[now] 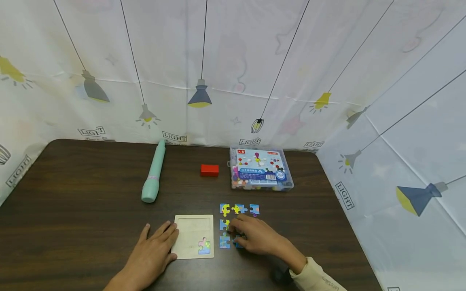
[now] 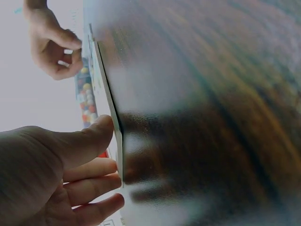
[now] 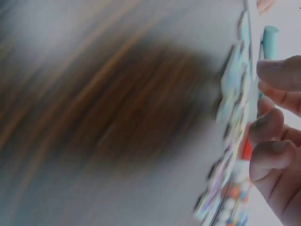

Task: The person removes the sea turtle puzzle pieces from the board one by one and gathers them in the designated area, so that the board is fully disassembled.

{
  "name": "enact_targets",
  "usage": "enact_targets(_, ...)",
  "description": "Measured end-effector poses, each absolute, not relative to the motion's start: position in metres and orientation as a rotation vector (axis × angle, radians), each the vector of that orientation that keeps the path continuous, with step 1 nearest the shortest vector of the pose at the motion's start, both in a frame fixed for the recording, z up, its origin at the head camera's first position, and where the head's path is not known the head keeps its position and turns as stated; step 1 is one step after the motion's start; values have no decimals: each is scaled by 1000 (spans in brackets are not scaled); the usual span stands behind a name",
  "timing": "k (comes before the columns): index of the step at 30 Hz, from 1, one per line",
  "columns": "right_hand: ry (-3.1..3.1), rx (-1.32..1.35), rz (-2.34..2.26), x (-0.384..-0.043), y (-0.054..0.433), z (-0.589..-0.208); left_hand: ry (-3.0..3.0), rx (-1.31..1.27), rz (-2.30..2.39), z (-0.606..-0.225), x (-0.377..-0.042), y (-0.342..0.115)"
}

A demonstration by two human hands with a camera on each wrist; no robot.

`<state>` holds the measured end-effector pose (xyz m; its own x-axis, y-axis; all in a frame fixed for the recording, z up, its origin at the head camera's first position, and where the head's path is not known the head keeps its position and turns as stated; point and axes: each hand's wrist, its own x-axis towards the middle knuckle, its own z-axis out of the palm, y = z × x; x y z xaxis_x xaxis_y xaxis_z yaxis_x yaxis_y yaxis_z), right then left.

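A pale wooden puzzle tray (image 1: 191, 236) lies on the table with one jigsaw piece (image 1: 204, 246) in its lower right corner. My left hand (image 1: 154, 246) rests at the tray's left edge; in the left wrist view its thumb and fingertips touch the rim. Right of the tray, several blue and yellow puzzle pieces (image 1: 224, 242) are laid out in rows. Over these hovers my right hand (image 1: 256, 234), fingers loosely bent, hiding some pieces. Nothing shows between the thumb (image 3: 277, 73) and fingers in the right wrist view.
Behind the pieces stands a clear plastic box (image 1: 261, 169) of colourful parts with a printed label. A red block (image 1: 209, 170) sits left of it. Farther left lies a mint-green microphone-shaped object (image 1: 153, 173). A printed curtain (image 1: 233, 72) hangs along the table's back edge.
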<state>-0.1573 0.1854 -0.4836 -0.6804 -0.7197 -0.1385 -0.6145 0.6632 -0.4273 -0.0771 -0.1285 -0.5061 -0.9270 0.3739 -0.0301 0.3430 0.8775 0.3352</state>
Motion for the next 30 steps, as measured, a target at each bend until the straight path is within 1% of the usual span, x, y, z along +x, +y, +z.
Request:
enact_targets(4,2573,-1169,-462,-153,165,-480,2961,570,503,-506,-77,-128)
enact_targets(12,2611,-1449,-200,-146,130,-485,2954,564,473,-505,-77,-126)
enact_targets(21,2652,-1453,-164,-139,119,-492,2962,545,444,-505,-77,-124)
enact_targets(26,2677,-1453,-224,-137,118,-493,2961,532,415,-506,-77,-124)
enact_targets(30,2679,-1435,-369,-136,118,-493,2951,520,407,-506,-78,-124)
